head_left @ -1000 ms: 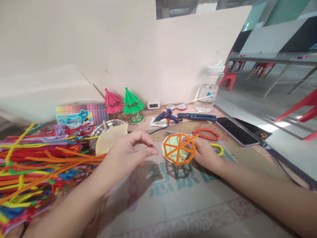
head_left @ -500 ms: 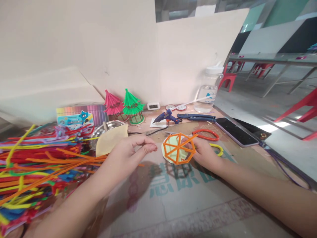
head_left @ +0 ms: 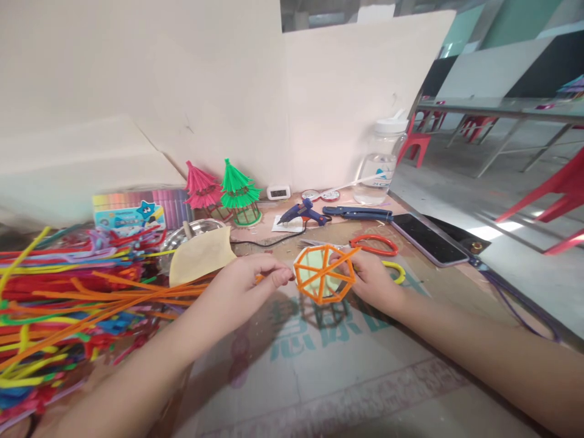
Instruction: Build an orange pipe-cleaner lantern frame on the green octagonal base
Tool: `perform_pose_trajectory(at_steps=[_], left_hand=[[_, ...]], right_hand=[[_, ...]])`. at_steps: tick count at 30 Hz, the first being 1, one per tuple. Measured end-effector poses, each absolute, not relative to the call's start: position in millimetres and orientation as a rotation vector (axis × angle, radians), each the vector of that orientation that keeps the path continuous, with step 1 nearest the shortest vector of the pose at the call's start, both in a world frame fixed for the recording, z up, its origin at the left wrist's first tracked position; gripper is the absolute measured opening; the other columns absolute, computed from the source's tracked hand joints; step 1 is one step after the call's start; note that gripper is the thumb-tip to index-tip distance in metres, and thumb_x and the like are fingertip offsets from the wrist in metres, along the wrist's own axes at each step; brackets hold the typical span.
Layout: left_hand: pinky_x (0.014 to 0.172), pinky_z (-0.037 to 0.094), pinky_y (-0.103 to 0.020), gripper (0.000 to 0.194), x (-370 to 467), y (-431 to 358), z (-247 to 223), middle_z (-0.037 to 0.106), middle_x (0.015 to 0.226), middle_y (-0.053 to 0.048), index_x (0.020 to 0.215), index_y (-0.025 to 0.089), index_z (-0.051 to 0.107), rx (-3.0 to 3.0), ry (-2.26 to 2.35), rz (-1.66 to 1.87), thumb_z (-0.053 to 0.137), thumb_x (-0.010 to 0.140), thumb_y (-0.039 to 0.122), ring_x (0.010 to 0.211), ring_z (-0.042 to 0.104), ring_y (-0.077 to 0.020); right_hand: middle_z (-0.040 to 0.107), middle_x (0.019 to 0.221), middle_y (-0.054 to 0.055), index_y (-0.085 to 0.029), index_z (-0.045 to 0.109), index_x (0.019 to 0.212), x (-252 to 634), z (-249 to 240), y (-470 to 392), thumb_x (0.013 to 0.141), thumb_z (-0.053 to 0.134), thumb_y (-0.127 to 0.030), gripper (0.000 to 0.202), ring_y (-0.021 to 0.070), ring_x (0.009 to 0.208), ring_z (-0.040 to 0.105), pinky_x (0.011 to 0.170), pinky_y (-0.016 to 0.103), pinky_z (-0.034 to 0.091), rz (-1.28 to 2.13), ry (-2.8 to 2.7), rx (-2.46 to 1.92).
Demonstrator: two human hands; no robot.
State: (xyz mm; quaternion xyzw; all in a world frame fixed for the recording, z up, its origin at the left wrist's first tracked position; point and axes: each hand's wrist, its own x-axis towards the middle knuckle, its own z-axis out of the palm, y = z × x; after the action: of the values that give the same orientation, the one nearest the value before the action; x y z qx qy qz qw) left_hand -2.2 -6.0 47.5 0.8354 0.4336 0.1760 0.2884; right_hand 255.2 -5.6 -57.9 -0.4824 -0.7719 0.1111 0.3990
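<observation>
Here both hands, left hand (head_left: 249, 281) and right hand (head_left: 371, 281), pinch the orange frame (head_left: 323, 273).

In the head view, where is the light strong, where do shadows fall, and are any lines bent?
Head view: bright glare on the floor at right; the orange frame throws a shadow onto the table; the wall edges bend from wide-angle distortion.

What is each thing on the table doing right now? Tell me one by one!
Left hand: fingers pinched, touching the wheel's edge.
Right hand: holding the wheel from behind.
Orange wheel: held up, tilted, off the table.
Glue gun: lying down, cord attached.
Phone: flat, screen dark.
Water bottle: upright, lid on.
Paper umbrellas: standing, opened out.
Fuzzy sticks: heaped in a loose pile.
Red scissors: lying flat.
</observation>
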Motion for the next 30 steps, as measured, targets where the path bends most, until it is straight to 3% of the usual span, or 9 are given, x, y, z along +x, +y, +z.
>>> perform_pose_trajectory(at_steps=[14,20,22,23,25,27,30], left_hand=[[0.070,0.046,-0.025,0.030,-4,-6,50,0.067,0.076,0.002,0.078,0.020,0.067,2.141,1.133,0.428,0.053,0.093,0.043,0.075,0.061,-0.0160],[0.085,0.053,-0.032,0.025,-13,-1,59,0.073,0.099,-0.006,0.083,0.019,0.062,1.725,0.880,0.924,0.055,0.093,0.040,0.095,0.068,-0.0225],[0.083,0.056,-0.036,0.023,-14,0,63,0.072,0.075,-0.002,0.078,0.020,0.057,1.466,0.702,0.956,0.056,0.092,0.038,0.079,0.071,-0.0205],[0.077,0.057,-0.035,0.024,-15,0,67,0.064,0.059,0.002,0.075,0.020,0.055,1.372,0.648,0.945,0.057,0.092,0.036,0.062,0.067,-0.0169],[0.060,0.056,-0.028,0.026,-17,-1,73,0.041,0.042,0.009,0.069,0.021,0.050,1.270,0.633,0.940,0.057,0.090,0.033,0.037,0.044,-0.0090],[0.044,0.046,-0.021,0.031,-19,-1,79,0.028,0.042,0.010,0.062,0.020,0.044,1.254,0.686,0.983,0.058,0.088,0.031,0.032,0.024,-0.0061],[0.036,0.033,-0.019,0.041,-22,2,77,0.022,0.045,0.008,0.055,0.021,0.036,1.344,0.781,1.028,0.056,0.088,0.035,0.036,0.019,-0.0076]], right_hand=[[0.072,0.084,0.009,-0.018,0.067,0.089,256,-58,-6,0.090,0.044,-0.017,0.023,0.0217,0.076,0.065,0.067,0.030,0.047,0.268,-2.018,-1.179],[0.070,0.080,0.007,-0.018,0.064,0.084,257,-59,-4,0.091,0.043,-0.020,0.022,0.0204,0.073,0.064,0.066,0.029,0.045,0.315,-1.982,-1.175],[0.068,0.076,0.006,-0.019,0.063,0.080,257,-60,-2,0.093,0.043,-0.023,0.023,0.0196,0.070,0.062,0.064,0.029,0.044,0.326,-1.963,-1.196],[0.067,0.074,0.006,-0.019,0.061,0.077,256,-61,0,0.093,0.044,-0.025,0.024,0.0192,0.068,0.061,0.062,0.028,0.043,0.336,-1.947,-1.219],[0.064,0.069,0.005,-0.020,0.058,0.072,255,-63,3,0.093,0.045,-0.029,0.027,0.0181,0.064,0.058,0.060,0.027,0.041,0.361,-1.912,-1.261],[0.063,0.067,0.003,-0.020,0.056,0.069,252,-66,6,0.093,0.046,-0.030,0.028,0.0171,0.061,0.057,0.058,0.026,0.040,0.381,-1.889,-1.278],[0.064,0.068,0.003,-0.021,0.056,0.070,249,-68,9,0.093,0.046,-0.031,0.027,0.0168,0.062,0.058,0.058,0.026,0.040,0.376,-1.881,-1.268]])
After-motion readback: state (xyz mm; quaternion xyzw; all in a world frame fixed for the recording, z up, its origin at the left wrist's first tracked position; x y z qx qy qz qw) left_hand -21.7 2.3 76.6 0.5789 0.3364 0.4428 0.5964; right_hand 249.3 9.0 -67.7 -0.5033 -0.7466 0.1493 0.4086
